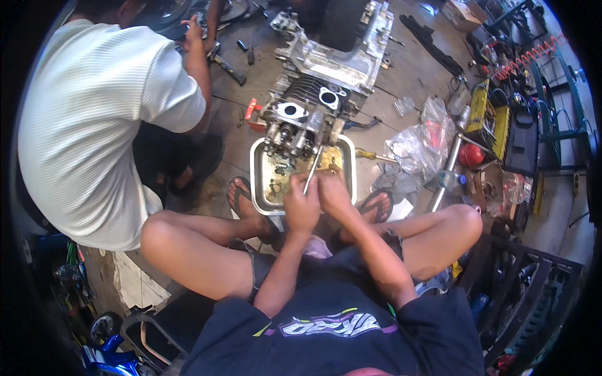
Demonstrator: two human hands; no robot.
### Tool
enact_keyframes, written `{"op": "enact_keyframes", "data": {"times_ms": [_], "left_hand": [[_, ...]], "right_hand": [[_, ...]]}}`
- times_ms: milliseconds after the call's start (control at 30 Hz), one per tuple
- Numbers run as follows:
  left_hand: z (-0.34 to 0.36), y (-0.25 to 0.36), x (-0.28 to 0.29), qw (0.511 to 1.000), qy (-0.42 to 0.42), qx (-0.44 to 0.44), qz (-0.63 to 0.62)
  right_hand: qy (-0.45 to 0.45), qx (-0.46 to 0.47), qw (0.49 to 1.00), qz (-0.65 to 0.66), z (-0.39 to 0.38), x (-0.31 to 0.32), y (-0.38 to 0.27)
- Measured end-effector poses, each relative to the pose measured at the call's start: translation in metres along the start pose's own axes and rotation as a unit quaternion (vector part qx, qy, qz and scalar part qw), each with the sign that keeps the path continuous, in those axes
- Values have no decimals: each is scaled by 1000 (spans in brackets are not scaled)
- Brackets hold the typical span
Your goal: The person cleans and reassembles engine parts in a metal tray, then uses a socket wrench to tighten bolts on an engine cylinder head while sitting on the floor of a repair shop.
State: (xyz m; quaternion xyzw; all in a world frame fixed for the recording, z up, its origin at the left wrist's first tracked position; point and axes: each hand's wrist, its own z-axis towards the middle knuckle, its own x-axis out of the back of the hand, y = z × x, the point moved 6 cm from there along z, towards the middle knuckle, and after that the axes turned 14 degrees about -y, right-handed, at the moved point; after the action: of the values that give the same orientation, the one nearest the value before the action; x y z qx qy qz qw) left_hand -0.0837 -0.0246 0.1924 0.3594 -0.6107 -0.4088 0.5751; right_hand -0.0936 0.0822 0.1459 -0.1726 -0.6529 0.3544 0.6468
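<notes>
The left hand (301, 205) and right hand (332, 191) sat close together over the near edge of a metal tray (258, 182), which lay on the floor between the person's sandalled feet. The left hand was closed around the lower end of a thin metal tool (311, 170), whose shaft slanted up and away toward the engine (301, 122). The right hand was curled, its fingers just beside the tool; whether it gripped anything could not be told. Small parts lay scattered on the tray's oily bottom. The engine rested at the tray's far edge, its finned cylinder and two round ports facing up, with a larger grey casing (342, 53) beyond it. A yellow-handled screwdriver (370, 154) lay on the floor just right of the tray's far right corner, and crumpled clear plastic bags (420, 144) lay further right. To the left, another person in a white shirt (88, 119) crouched on the floor, a hand (193, 28) raised toward tools near the far edge of the view.
</notes>
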Motion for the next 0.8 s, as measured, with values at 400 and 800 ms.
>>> {"op": "enact_keyframes", "data": {"times_ms": [400, 800], "left_hand": [[2, -24, -39, 777, -48, 208, -592], [5, -27, -47, 588, -87, 283, -753]], "right_hand": [[-10, -77, 982, -174, -17, 116, -56], [-39, -68, 972, -221, 9, 134, -82]]}}
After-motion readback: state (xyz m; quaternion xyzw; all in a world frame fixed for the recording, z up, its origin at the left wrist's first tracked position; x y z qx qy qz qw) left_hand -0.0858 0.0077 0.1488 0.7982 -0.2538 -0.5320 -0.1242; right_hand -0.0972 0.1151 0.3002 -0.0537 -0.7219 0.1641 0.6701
